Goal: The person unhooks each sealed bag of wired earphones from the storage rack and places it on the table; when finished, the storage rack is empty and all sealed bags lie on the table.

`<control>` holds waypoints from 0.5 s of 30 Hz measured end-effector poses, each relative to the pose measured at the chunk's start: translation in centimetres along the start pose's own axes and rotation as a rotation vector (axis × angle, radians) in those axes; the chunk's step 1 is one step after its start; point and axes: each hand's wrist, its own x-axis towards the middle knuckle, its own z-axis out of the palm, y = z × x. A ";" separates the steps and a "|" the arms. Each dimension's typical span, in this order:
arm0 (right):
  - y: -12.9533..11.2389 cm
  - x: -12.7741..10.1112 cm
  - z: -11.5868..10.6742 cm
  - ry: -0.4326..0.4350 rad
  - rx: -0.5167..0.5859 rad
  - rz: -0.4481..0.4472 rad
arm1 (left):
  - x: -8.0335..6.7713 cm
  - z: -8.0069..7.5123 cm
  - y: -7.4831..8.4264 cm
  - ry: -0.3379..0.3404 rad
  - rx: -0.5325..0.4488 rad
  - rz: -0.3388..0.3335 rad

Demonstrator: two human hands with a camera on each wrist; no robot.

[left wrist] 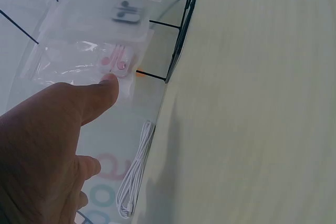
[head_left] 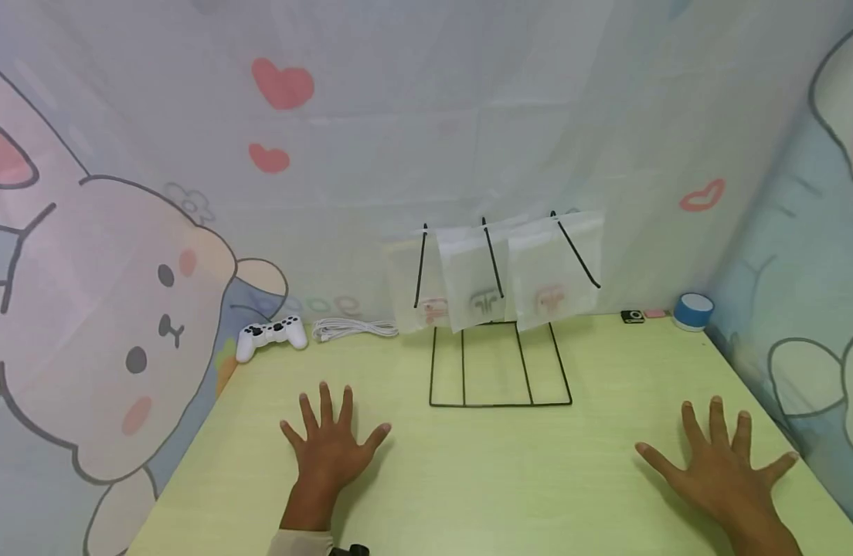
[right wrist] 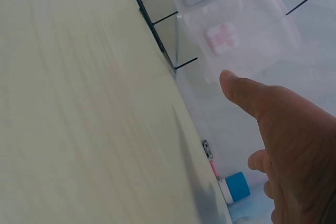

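Observation:
My left hand point(head_left: 332, 444) lies flat on the pale green table point(head_left: 482, 479), fingers spread, holding nothing. My right hand point(head_left: 722, 463) rests flat near the table's right side, fingers spread too. Between and beyond them stands a black wire rack point(head_left: 499, 363) with three clear bags hanging from its prongs: left bag point(head_left: 426, 289) with pink earphones, middle bag point(head_left: 478, 282) with dark earphones, right bag point(head_left: 555, 270) with pink earphones. In the left wrist view my left hand point(left wrist: 47, 145) shows before a pink-earphone bag point(left wrist: 89, 61); in the right wrist view my right hand point(right wrist: 289, 145) lies below another point(right wrist: 236, 40).
A white game controller point(head_left: 271, 336) and a coiled white cable point(head_left: 353, 329) lie at the back left. At the back right are a small black device point(head_left: 632, 316), a pink item point(head_left: 654, 313) and a blue-and-white round object point(head_left: 693, 311). Cartoon-print cloth walls enclose the table.

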 end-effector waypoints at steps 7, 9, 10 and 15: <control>0.2 0.1 0.3 0.004 0.014 -0.005 | 0.0 0.1 -0.3 0.000 -0.003 -0.004; 0.2 0.1 0.5 -0.001 0.016 -0.002 | 0.0 0.2 -0.4 -0.002 0.004 -0.008; 0.2 0.0 0.5 -0.002 0.014 -0.001 | -0.1 0.2 -0.4 -0.004 0.007 -0.008; 0.4 0.0 0.5 0.004 0.003 -0.002 | -0.1 0.1 -0.3 -0.005 0.005 0.002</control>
